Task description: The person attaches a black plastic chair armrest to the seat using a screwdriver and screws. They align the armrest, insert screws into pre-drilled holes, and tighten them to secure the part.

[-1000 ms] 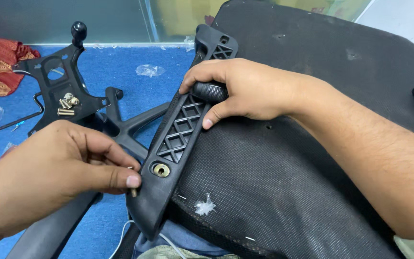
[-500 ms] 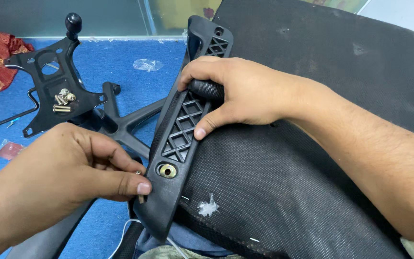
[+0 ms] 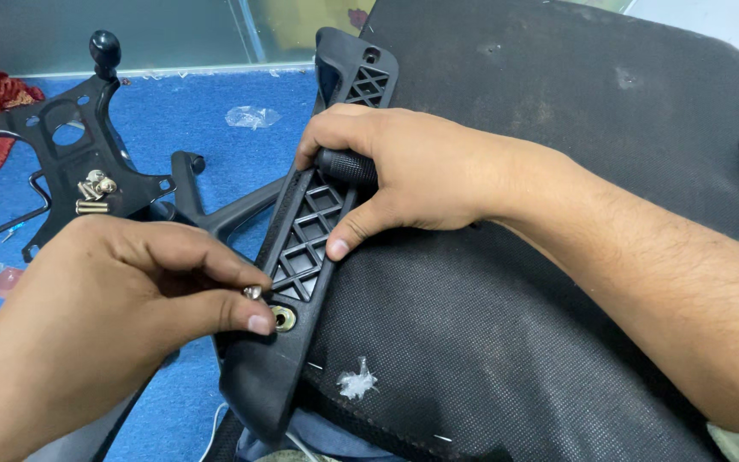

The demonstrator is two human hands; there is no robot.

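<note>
Black lattice armrest bracket lies along the seat underside, running from 12 to 6 o'clock. Brass-ringed hole sits near its lower end. Left hand, palm down, pinches a small screw at the hole's 10 o'clock. Right hand curls around a black tool handle, thumb pressing the bracket.

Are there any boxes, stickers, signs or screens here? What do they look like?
No boxes, labels, signs or screens show.
Closest things, all empty wrapping:
Clear crumpled plastic wrapper: on the blue floor, above the black chair base.
Small pinkish clear bag: floor at the left edge, flat.
Torn clear plastic scrap: on the black seat underside, near the armrest bracket.
</note>
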